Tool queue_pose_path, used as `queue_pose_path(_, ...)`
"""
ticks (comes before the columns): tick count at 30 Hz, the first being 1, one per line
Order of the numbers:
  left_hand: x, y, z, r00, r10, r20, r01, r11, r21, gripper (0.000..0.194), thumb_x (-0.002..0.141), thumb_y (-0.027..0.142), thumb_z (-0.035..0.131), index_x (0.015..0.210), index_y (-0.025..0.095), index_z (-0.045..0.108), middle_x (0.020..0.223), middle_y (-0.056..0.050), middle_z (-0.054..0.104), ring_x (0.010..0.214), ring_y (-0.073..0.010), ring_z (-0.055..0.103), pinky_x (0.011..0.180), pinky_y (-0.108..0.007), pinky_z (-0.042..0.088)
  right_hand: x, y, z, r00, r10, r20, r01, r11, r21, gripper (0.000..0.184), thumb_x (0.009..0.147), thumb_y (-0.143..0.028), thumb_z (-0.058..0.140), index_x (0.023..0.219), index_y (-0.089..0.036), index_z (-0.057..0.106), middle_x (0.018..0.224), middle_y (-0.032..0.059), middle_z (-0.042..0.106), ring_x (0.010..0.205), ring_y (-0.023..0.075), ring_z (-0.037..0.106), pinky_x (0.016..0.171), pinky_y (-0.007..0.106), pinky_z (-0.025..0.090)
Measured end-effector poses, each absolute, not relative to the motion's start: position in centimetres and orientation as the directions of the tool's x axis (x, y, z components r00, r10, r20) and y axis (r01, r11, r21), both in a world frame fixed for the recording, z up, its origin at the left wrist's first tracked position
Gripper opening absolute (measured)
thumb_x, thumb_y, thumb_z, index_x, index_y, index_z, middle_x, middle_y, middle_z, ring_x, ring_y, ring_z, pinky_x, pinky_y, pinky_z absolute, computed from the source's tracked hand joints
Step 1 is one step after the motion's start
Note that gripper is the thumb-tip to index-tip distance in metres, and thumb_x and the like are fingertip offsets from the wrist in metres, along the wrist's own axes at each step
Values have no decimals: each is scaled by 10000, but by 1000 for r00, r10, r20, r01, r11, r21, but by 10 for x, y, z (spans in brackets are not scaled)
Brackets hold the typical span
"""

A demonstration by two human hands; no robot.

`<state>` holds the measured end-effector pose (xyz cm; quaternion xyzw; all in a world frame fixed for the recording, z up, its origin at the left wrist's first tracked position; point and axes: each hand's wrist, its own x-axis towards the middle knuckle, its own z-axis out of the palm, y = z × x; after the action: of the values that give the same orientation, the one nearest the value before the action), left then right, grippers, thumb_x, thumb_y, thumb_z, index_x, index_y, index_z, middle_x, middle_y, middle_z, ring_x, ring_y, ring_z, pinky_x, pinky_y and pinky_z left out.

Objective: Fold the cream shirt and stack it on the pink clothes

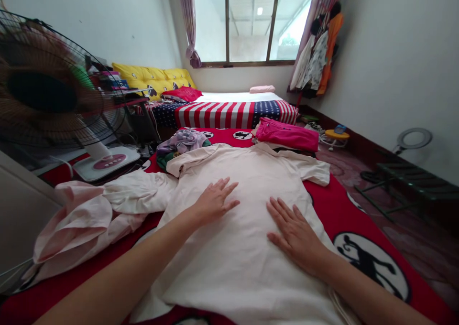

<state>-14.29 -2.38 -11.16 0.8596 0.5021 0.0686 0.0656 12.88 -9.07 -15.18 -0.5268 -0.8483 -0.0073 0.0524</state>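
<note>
- The left hand [215,201] and right hand [294,234] are apart, fingers spread and palms flat on the cloth, with neither hand gripping anything.
- A cream polo shirt [238,239] lies spread on a red printed bedspread [333,205], between and under the hands.
- The shirt's long axis runs away from the person, with the collar pointing towards the window [251,24] and the lower part nearest the body.
- The open palms look placed to press the fabric flat rather than lift it.
- One sleeve reaches right; the other reaches left and meets a crumpled pale pink garment [71,224].
- Beyond the collar lie folded pink trousers [287,134] and a bunched lilac garment [181,141].
- A standing electric fan [46,91] stands to the left.
</note>
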Motion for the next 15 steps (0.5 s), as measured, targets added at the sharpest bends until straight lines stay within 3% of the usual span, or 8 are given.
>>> queue_pose_path(4,-150,-3,-143,385,916,116,912,-396,108,622,929,600,348,1463,282,364,1573,-88,222,1452,-305,157,1152,-524,146,185,-116,-168,-362,916,175,932,359,51,754,894,-618,363,1476,-139,347,1543,126,260,1416,267,291,1109,477,342)
queue_pose_path(7,-154,-2,-151,373,914,162,914,-392,107,627,919,607,353,1462,293,366,1570,-79,239,1450,-304,167,1154,-520,143,217,-118,-163,-258,949,183,961,232,151,736,805,-679,446,1308,-160,586,1399,185,492,1283,349,484,1046,558,389)
queue_pose_path(9,-153,-2,-152,371,912,172,913,-392,111,624,916,605,360,1459,296,373,1569,-74,244,1450,-303,169,1155,-518,143,212,-106,-147,-214,962,167,963,179,203,636,788,-654,486,1183,-193,678,1303,198,583,1224,378,534,1045,601,360)
queue_pose_path(12,-152,-2,-154,368,911,185,911,-393,121,622,911,610,364,1454,307,379,1569,-62,249,1450,-300,170,1157,-517,146,160,-74,-115,-249,954,170,962,223,157,565,862,-539,463,1273,-181,609,1419,167,481,1331,330,429,1110,567,277)
queue_pose_path(15,-155,0,-157,366,910,195,911,-393,126,628,916,608,352,1464,300,361,1572,-57,235,1451,-286,175,1159,-507,159,83,-35,-102,-417,902,111,904,424,-56,580,933,-472,383,1425,-169,432,1535,115,305,1427,253,268,1148,517,219)
